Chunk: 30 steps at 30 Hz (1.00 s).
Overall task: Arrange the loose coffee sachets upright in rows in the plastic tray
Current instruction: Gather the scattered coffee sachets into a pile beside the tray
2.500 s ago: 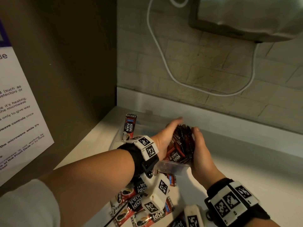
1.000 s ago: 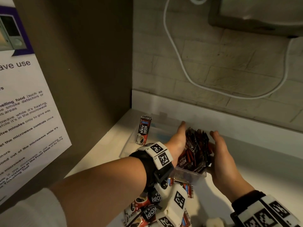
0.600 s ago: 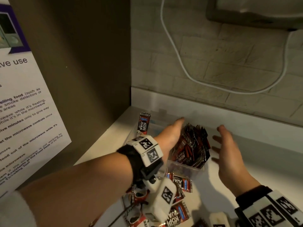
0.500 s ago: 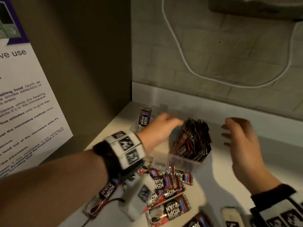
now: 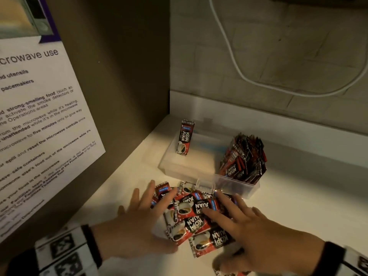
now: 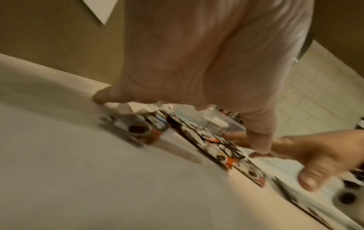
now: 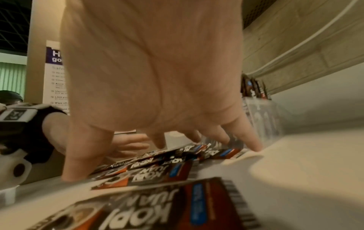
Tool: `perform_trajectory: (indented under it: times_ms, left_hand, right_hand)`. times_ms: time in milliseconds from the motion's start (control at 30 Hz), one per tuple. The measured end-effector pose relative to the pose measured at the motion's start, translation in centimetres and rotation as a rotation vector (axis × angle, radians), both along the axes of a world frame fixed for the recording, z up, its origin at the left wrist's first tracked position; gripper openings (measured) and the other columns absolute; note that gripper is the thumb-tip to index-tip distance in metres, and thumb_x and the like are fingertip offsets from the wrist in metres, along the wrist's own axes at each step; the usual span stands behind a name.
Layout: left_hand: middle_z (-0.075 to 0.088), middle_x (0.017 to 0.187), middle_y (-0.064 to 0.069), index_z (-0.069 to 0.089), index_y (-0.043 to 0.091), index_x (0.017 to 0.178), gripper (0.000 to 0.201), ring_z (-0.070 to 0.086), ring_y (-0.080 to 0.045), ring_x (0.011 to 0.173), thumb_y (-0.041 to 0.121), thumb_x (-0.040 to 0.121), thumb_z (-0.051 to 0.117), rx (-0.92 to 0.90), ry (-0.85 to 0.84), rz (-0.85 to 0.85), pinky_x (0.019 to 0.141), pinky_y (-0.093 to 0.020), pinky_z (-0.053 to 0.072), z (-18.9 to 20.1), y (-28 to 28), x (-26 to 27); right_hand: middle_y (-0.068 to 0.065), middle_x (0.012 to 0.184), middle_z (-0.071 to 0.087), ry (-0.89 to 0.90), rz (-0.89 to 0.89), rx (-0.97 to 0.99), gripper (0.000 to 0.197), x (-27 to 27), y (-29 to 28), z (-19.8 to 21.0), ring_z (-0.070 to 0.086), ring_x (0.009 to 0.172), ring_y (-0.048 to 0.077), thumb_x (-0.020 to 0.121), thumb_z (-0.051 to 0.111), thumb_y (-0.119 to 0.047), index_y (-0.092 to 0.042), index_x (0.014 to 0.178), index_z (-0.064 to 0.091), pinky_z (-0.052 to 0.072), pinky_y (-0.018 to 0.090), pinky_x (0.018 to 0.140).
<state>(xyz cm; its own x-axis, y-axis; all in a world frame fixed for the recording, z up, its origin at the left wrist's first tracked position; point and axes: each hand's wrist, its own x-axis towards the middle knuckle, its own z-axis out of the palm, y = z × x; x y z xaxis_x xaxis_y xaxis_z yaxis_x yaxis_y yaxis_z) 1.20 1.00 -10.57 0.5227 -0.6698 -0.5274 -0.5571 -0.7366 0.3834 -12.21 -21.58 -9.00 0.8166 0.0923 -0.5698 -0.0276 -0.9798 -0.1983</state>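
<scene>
Clear plastic tray (image 5: 237, 186) near the back left corner of a white desk (image 5: 298, 206), just in front of the raised white back edge. Packed into its right end, a dense bunch of upright sachets (image 5: 244, 158), dark red and black, leaning slightly right. At its left end, one single sachet (image 5: 184, 137) standing upright alone, label facing forward. Between the two, bare tray floor.

Just in front of the tray's near wall, a loose pile of sachets (image 5: 196, 218) lying flat and overlapping on the desk, some touching the tray wall.

Left hand (image 5: 139, 224) spread wide, fingers straight, lying on the left side of the pile, thumb by its near edge. Right hand (image 5: 245, 226) also spread wide, fingers straight, fingertips pressing on the right side of the pile, gripping nothing. Black wristbands with white tracking markers on both wrists.

Brown side panel (image 5: 119, 76) along the desk's left edge, carrying a white printed microwave notice (image 5: 35, 120). Pale brick wall (image 5: 278, 56) behind the back edge, with a white cable (image 5: 235, 64) looping down across it.

Right wrist view: one more flat sachet (image 7: 157, 207) close to the lens, blurred.
</scene>
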Motion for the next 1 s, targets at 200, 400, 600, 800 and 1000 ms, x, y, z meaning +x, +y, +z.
perform_trajectory:
  times_ms: [200,400,600,800,1000]
  left_hand:
    - [-0.056,0.134,0.007,-0.032,0.058,0.133,0.109,-0.04,-0.037,0.135,0.062,0.079,0.062,0.096,-0.02,-0.118,0.11,-0.066,-0.007,-0.8,-2.0,-2.3]
    - [-0.051,0.141,0.005,-0.028,0.048,0.142,0.101,-0.038,-0.036,0.136,0.06,0.086,0.056,0.15,0.007,-0.223,0.113,-0.064,-0.006,-0.8,-1.9,-3.9]
    - [-0.048,0.146,0.006,-0.02,0.051,0.144,0.094,-0.036,-0.035,0.138,0.049,0.091,0.057,0.112,0.019,-0.282,0.113,-0.063,-0.006,-0.1,-1.6,-4.4]
    - [0.013,0.141,0.012,0.01,0.045,0.144,0.09,0.027,-0.017,0.129,0.033,0.078,0.071,-0.161,-0.19,-0.117,0.104,-0.029,0.034,1.4,-0.5,-1.9]
    - [0.045,0.098,0.012,0.029,0.027,0.128,0.063,0.054,-0.009,0.083,0.02,0.081,0.069,-0.127,-0.179,-0.049,0.062,-0.009,0.038,1.1,0.0,-0.6]
  right_hand:
    - [-0.003,0.15,-0.04,0.03,-0.029,-0.056,0.09,2.0,1.9,-0.5,-0.028,0.14,0.038,0.083,0.041,-0.074,-0.06,0.127,-0.036,-0.004,0.058,0.116]
    - [-0.009,0.141,-0.049,0.115,0.027,-0.023,0.088,0.4,2.0,0.2,-0.033,0.138,0.033,0.079,0.034,-0.081,-0.06,0.126,-0.037,-0.006,0.054,0.116]
    - [-0.014,0.144,-0.044,0.113,0.04,0.039,0.08,-1.1,2.2,1.7,-0.025,0.143,0.025,0.065,0.023,-0.086,-0.069,0.117,-0.035,0.0,0.049,0.118]
    - [-0.017,0.13,0.045,-0.374,-0.108,0.09,0.044,-0.4,0.7,3.6,0.049,0.11,0.003,0.091,0.056,-0.044,-0.039,0.133,0.043,0.043,0.019,0.094]
    - [-0.007,0.111,0.059,-0.372,0.026,0.025,0.035,2.2,3.0,2.7,0.056,0.098,0.013,0.084,0.065,-0.037,-0.025,0.116,0.057,0.05,0.03,0.081]
